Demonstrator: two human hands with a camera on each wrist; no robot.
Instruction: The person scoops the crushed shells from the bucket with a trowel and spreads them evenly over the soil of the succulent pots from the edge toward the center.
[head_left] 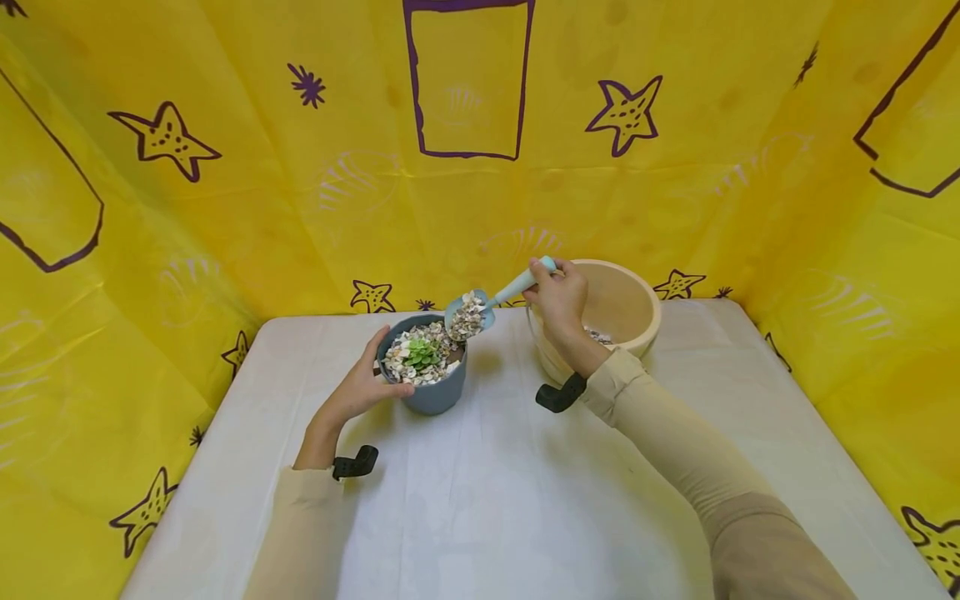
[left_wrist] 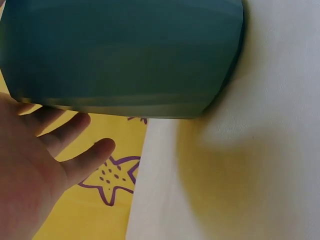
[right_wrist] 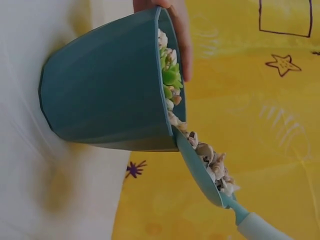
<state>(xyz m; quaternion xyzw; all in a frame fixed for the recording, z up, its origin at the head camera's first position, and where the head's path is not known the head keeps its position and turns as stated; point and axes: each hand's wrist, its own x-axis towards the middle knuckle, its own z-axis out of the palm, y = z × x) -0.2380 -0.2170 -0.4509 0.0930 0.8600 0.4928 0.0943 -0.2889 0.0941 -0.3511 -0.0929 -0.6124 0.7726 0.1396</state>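
Observation:
A grey-blue flower pot (head_left: 438, 395) stands on the table with a green succulent (head_left: 422, 354) amid small shells and pebbles (head_left: 405, 367). My left hand (head_left: 362, 385) holds it by the left side near the rim, thumb in front and fingers behind; in the left wrist view some fingers (left_wrist: 92, 156) are off the wall. My right hand (head_left: 561, 302) grips the handle of a light-blue trowel (head_left: 517, 287). Its blade, heaped with shells (right_wrist: 215, 167), tilts down to the pot's right rim. In the right wrist view the blade's tip (right_wrist: 184, 144) is at the rim.
Right of the pot, under my right forearm, stands a cream round tub (head_left: 645, 321) with some shells (head_left: 598, 336) at its bottom. Yellow cloth walls (head_left: 480, 208) with starfish drawings rise behind and beside the white-covered table (head_left: 480, 500).

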